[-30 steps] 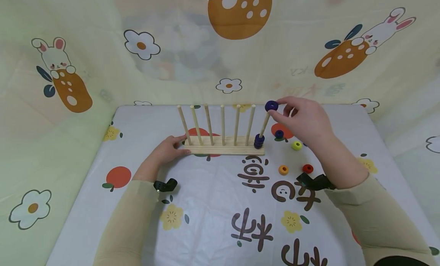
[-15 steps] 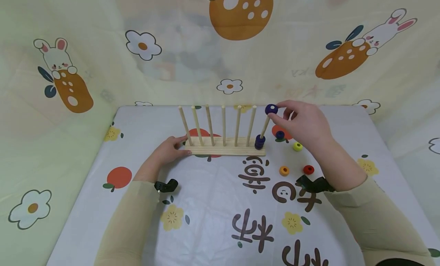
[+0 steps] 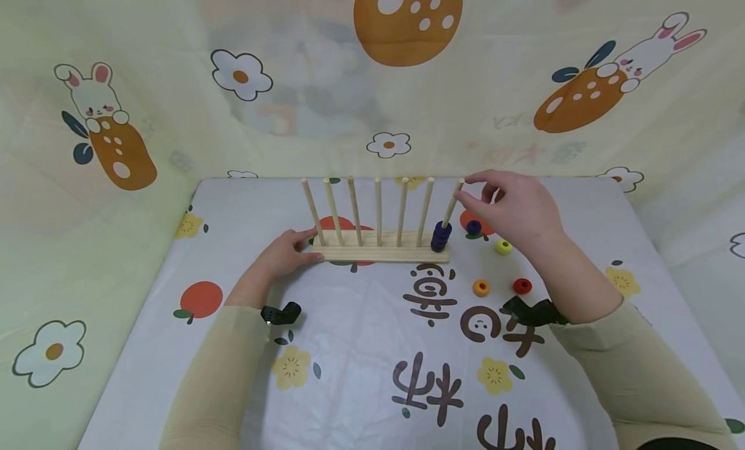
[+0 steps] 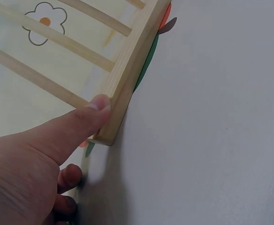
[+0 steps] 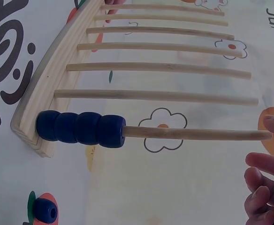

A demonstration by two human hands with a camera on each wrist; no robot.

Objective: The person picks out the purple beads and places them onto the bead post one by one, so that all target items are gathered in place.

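My left hand grips the left end of a wooden peg rack, its thumb on the base's front edge in the left wrist view. A row of upright pegs stands on the base. Several dark blue beads are stacked at the bottom of the rightmost peg. Beside that peg's bare tip is my right hand, thumb and fingers apart with no bead between them. One loose blue bead lies to the right of the rack.
On the patterned cloth, right of the rack, lie a yellow bead, an orange bead and a red bead. My right forearm passes close by the red one. A printed curtain hangs behind the table.
The blue bead that my right hand held at the peg's tip has dropped down the peg onto the stack. My right hand lowered slightly, then stayed at the tip. The left hand has not moved.
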